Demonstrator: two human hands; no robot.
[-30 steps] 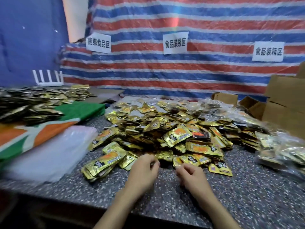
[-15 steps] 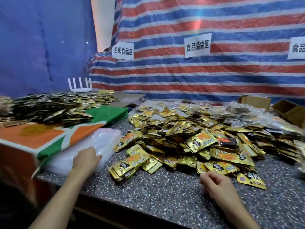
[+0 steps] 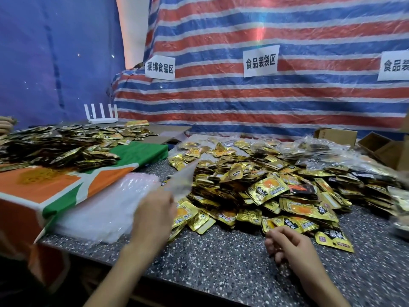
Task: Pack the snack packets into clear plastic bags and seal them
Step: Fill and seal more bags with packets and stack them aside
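One blurred clear bag (image 3: 182, 182) gripped by left hand (image 3: 155, 210); right hand (image 3: 287, 245) loosely curled, empty

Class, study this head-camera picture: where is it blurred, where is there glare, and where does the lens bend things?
Head view: the clear bag in the left hand is smeared; head view: a rainbow flare sits on the striped tarp and the gold packets glint; head view: the paper signs tilt differently toward the edges, wide-angle distortion.
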